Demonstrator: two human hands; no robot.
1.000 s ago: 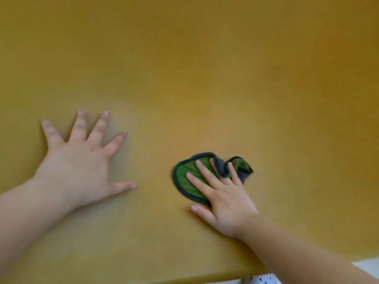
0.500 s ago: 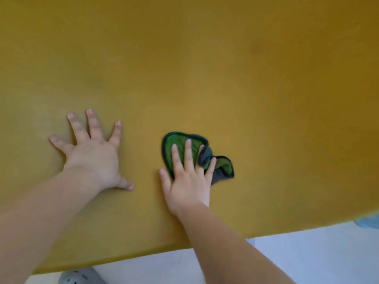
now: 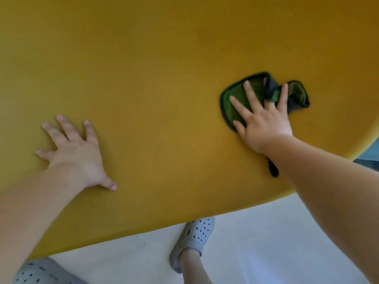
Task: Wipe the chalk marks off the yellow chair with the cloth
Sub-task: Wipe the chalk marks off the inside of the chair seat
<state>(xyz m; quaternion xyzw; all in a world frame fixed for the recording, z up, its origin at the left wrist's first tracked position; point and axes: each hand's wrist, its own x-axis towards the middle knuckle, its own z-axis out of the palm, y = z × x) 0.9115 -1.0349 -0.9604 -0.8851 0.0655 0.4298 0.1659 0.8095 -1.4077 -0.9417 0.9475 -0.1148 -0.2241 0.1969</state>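
Note:
The yellow chair [image 3: 164, 78] fills most of the head view as one broad smooth surface. No chalk marks show on it. A green cloth with a dark border [image 3: 235, 99] lies bunched on the right part of the seat. My right hand [image 3: 262, 117] presses flat on the cloth with straight, spread fingers. A dark strip of the cloth [image 3: 273, 170] sticks out from under my right wrist. My left hand [image 3: 75, 150] rests flat on the bare yellow surface at the left, fingers spread, well apart from the cloth.
The chair's front edge [image 3: 184, 224] curves across the lower part of the view. Below it lies a pale floor [image 3: 266, 242]. A foot in a grey perforated clog [image 3: 194, 236] stands under the edge, and a second clog [image 3: 41, 273] shows at the bottom left.
My right hand has slid the cloth to the right across the seat, away from my left hand. The view has pulled back, showing the floor and clogs.

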